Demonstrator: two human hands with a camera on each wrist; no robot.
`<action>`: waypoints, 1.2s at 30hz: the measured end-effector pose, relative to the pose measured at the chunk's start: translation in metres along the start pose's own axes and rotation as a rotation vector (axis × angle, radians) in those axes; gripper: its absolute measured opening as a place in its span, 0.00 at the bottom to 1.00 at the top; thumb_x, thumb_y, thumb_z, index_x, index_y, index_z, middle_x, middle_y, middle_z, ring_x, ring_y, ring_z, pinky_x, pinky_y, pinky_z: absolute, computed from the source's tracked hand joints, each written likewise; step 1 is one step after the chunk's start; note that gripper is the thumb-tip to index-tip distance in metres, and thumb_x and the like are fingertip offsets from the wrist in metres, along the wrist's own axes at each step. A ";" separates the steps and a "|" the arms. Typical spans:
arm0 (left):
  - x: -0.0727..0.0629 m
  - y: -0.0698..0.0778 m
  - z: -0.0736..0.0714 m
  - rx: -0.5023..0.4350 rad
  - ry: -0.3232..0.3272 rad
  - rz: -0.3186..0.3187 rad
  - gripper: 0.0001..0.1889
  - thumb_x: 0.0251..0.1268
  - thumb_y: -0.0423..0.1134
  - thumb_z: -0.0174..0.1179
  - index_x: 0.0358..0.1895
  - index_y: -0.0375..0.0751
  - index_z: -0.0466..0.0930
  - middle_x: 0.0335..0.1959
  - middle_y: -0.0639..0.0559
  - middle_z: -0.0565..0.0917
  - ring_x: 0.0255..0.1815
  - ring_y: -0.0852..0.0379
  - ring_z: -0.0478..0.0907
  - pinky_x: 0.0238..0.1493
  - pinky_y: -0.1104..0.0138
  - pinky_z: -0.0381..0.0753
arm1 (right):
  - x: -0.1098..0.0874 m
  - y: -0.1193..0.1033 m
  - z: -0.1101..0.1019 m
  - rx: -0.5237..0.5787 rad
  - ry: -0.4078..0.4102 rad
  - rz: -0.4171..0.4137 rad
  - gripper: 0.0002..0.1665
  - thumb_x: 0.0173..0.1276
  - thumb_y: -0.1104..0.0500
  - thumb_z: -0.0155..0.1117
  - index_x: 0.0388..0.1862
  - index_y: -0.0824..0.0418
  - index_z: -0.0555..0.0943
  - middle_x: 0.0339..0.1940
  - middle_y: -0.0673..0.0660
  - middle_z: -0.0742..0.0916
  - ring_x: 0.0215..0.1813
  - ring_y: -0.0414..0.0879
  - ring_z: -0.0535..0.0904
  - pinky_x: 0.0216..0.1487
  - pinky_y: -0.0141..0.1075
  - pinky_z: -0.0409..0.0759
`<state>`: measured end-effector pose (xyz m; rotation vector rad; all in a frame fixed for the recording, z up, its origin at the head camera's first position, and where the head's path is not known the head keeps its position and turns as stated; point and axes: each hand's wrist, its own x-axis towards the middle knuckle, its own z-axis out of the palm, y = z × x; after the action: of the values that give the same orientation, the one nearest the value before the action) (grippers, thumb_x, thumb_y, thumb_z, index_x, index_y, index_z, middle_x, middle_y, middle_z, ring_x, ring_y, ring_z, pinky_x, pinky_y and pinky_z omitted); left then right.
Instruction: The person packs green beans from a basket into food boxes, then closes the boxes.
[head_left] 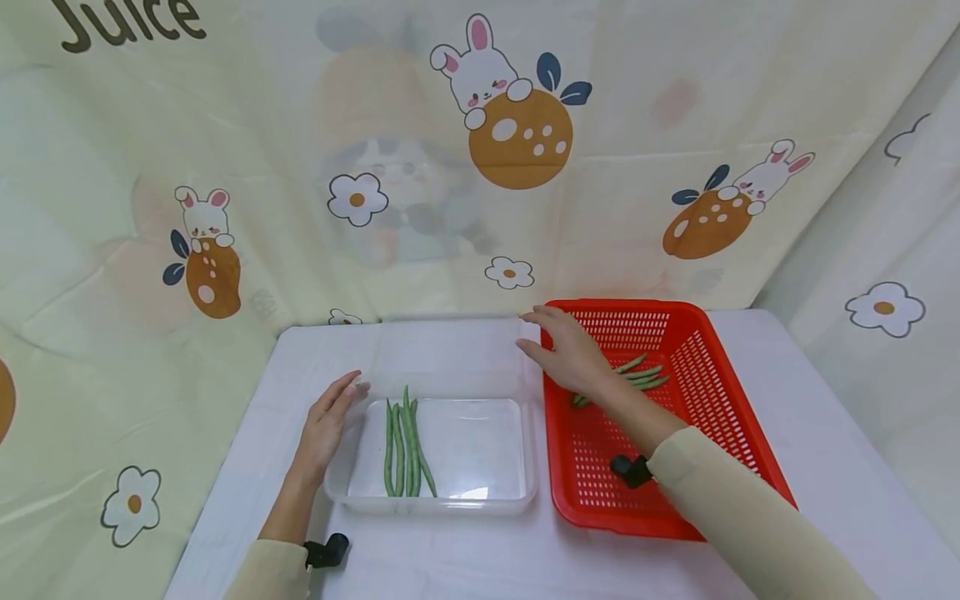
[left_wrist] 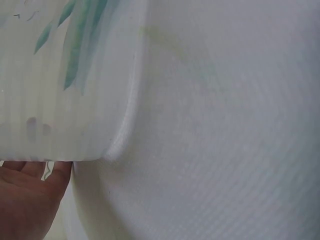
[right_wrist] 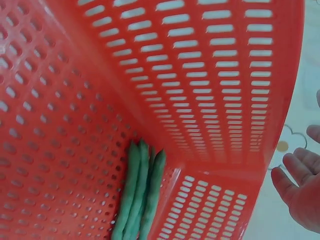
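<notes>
Several green beans [head_left: 405, 446] lie side by side, roughly lengthwise, in the left part of a clear plastic container [head_left: 480, 504]. At that container's far left corner is my left hand [head_left: 324, 425], its fingers fairly straight; in the left wrist view the fingertips [left_wrist: 61, 172] meet the container's edge. My right hand [head_left: 566, 354] is above the left rim of a red plastic basket [head_left: 667, 512], fingers extended and holding nothing. More green beans [right_wrist: 137, 192] lie on the basket's floor, partly hidden by the right forearm in the head view.
Container and basket stand side by side on a white-covered table [head_left: 420, 558], with a narrow gap between them. A printed curtain [head_left: 285, 125] with rabbits and flowers hangs behind the table. The basket's slotted walls [right_wrist: 220, 75] rise higher than the beans.
</notes>
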<state>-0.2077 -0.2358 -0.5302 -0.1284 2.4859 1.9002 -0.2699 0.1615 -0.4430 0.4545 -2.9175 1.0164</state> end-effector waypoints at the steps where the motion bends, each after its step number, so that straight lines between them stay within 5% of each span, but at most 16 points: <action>1: 0.000 0.000 0.000 -0.003 0.000 0.000 0.26 0.86 0.54 0.44 0.78 0.50 0.67 0.74 0.43 0.76 0.81 0.45 0.65 0.83 0.42 0.52 | 0.000 0.003 -0.001 0.000 0.002 0.003 0.32 0.77 0.47 0.64 0.75 0.58 0.73 0.80 0.63 0.71 0.80 0.63 0.64 0.75 0.62 0.69; 12: -0.001 0.002 0.000 -0.028 -0.009 -0.011 0.26 0.87 0.52 0.43 0.79 0.49 0.65 0.75 0.42 0.75 0.81 0.44 0.65 0.83 0.42 0.50 | -0.004 0.039 -0.009 0.026 0.015 0.095 0.31 0.82 0.52 0.56 0.77 0.63 0.67 0.77 0.64 0.73 0.77 0.62 0.67 0.76 0.61 0.68; 24: -0.002 0.003 0.001 -0.012 0.006 0.007 0.26 0.87 0.52 0.44 0.78 0.48 0.67 0.73 0.41 0.77 0.80 0.43 0.67 0.83 0.42 0.52 | -0.011 0.067 -0.008 0.001 -0.070 0.142 0.31 0.82 0.57 0.56 0.78 0.67 0.67 0.76 0.69 0.73 0.77 0.65 0.68 0.77 0.63 0.65; 36: 0.000 -0.001 0.000 -0.008 0.010 0.009 0.25 0.86 0.52 0.44 0.78 0.49 0.67 0.73 0.42 0.77 0.79 0.44 0.68 0.82 0.43 0.54 | -0.016 0.084 -0.004 -0.004 -0.137 0.180 0.31 0.81 0.54 0.58 0.75 0.69 0.70 0.70 0.70 0.79 0.61 0.62 0.78 0.70 0.63 0.74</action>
<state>-0.2082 -0.2360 -0.5315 -0.1273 2.4899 1.9171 -0.2779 0.2310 -0.4924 0.2757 -3.1299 1.0380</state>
